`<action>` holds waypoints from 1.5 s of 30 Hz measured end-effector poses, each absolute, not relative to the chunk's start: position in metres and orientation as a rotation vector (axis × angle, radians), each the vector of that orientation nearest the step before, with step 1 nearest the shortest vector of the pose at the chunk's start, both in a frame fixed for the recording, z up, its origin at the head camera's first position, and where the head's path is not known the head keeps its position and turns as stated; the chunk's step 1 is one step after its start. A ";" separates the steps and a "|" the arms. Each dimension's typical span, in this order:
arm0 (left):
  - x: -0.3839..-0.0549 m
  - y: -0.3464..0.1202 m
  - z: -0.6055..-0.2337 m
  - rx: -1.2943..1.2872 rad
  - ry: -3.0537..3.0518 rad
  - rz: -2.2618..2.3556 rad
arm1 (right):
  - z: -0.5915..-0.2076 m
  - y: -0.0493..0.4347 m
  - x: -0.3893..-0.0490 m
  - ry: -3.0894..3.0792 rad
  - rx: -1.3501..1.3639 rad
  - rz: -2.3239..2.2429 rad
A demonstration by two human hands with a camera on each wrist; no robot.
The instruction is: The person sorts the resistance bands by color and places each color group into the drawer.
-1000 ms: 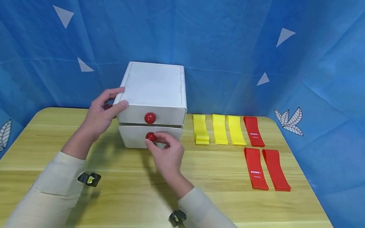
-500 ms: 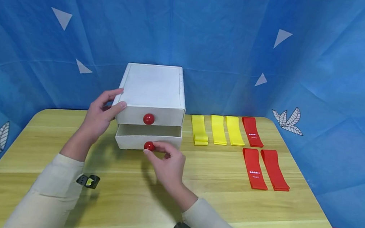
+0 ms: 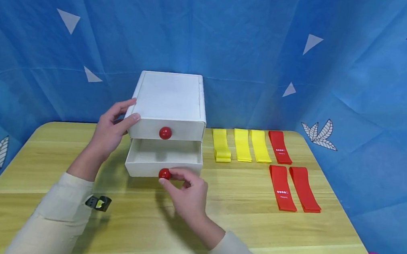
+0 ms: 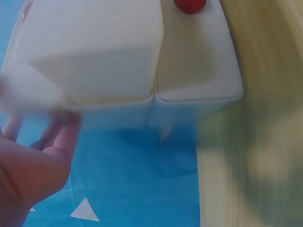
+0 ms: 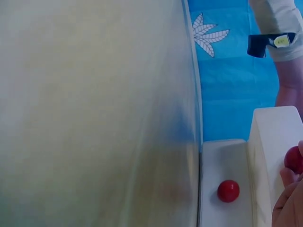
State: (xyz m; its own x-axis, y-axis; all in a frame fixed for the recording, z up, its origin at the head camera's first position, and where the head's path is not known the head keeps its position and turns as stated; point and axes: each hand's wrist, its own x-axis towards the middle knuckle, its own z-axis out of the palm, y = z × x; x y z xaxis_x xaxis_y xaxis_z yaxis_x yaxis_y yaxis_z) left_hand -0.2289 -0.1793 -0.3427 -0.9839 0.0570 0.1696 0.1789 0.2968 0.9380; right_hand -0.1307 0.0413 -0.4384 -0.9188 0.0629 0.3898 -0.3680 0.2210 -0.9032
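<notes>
Drawer (image 3: pixel 145 170) pulled further out, inside bared — knob (image 3: pixel 164 173) pinched by right grip (image 3: pixel 189 189), box (image 3: pixel 170 96) seemingly held by left grip (image 3: pixel 110 130).

"Heavy" — on two red bands (image 3: pixel 280 147) (image 3: pixel 283 188)

Blue bkgd cloth (image 3: pixel 229 36) w/ white leaf prints (image 3: pixel 325 130); lt. wood-grain tbl (image 3: pixel 136 230)

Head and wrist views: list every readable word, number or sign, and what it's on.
"Heavy", small, under a row of dots: front-row left red band.
Back red band: row of dots; word too blurred to read.
Yellow label on the left wrist's black strap: marking too small to read.
White drawer box: none visible.
</notes>
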 end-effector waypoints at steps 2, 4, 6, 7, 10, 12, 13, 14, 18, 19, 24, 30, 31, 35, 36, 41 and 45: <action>-0.229 -0.179 -0.342 -0.225 -2.445 -1.790 | -0.438 0.042 -0.127 -2.153 0.291 1.762; -0.228 -0.179 -0.342 -0.229 -2.445 -1.790 | -0.438 0.043 -0.123 -2.156 0.292 1.781; -0.228 -0.179 -0.342 -0.234 -2.442 -1.791 | -0.438 0.044 -0.120 -2.166 0.295 1.797; -0.228 -0.179 -0.342 -0.235 -2.441 -1.791 | -0.438 0.044 -0.118 -2.172 0.293 1.804; -0.228 -0.180 -0.342 -0.238 -2.435 -1.793 | -0.434 0.045 -0.113 -2.176 0.298 1.821; -0.229 -0.180 -0.342 -0.241 -2.434 -1.796 | -0.427 0.045 -0.108 -2.170 0.308 1.834; -0.229 -0.180 -0.342 -0.242 -2.434 -1.797 | -0.423 0.045 -0.105 -2.164 0.318 1.839; -0.229 -0.180 -0.342 -0.243 -2.435 -1.797 | -0.418 0.046 -0.103 -2.160 0.329 1.845; -0.228 -0.180 -0.342 -0.234 -2.441 -1.791 | -0.405 0.047 -0.092 -2.136 0.373 1.855; -0.227 -0.180 -0.342 -0.231 -2.441 -1.790 | -0.404 0.047 -0.091 -2.136 0.378 1.854; -0.227 -0.181 -0.343 -0.225 -2.440 -1.790 | -0.405 0.048 -0.086 -2.128 0.403 1.867; -0.227 -0.181 -0.344 -0.221 -2.445 -1.788 | -0.407 0.047 -0.084 -2.110 0.425 1.866; -0.227 -0.181 -0.344 -0.222 -2.444 -1.790 | -0.407 0.046 -0.084 -2.108 0.427 1.860; -0.227 -0.180 -0.344 -0.225 -2.447 -1.791 | -0.407 0.045 -0.083 -2.104 0.416 1.842; -0.227 -0.180 -0.344 -0.227 -2.448 -1.789 | -0.407 0.045 -0.083 -2.107 0.411 1.837; -0.227 -0.180 -0.344 -0.228 -2.448 -1.782 | -0.407 0.041 -0.083 -2.117 0.387 1.821; -0.229 -0.179 -0.345 -0.226 -2.445 -1.784 | -0.407 0.039 -0.083 -2.093 0.386 1.794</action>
